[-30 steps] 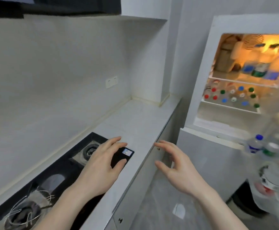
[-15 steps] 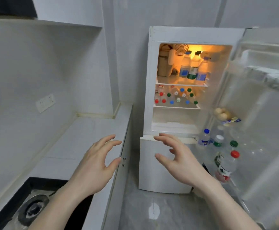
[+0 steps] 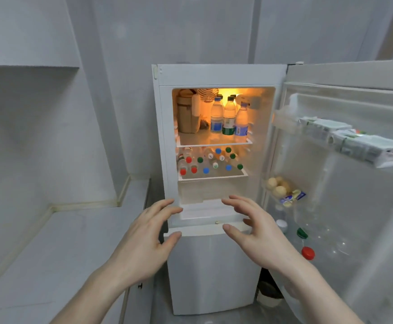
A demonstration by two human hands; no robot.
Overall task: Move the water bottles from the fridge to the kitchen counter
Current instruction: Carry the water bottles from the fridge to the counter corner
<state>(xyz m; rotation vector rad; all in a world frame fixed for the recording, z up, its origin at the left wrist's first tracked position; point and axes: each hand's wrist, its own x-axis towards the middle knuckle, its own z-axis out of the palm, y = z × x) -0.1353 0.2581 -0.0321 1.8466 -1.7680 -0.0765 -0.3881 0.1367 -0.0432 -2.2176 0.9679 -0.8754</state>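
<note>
Ahead, smooth clear bottles (image 3: 228, 118) (round caps) in boxy white fridge (image 3: 214, 265).

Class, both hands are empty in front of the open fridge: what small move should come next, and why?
Probably reach the right hand up to the upright bottles on the top shelf. The door is already open, both hands hold nothing, and the counter lies beside the left hand.

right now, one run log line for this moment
stage: reaching | left hand: open, empty | right hand: open, empty | fridge: door open | bottles: on shelves | counter: no bottles
</note>
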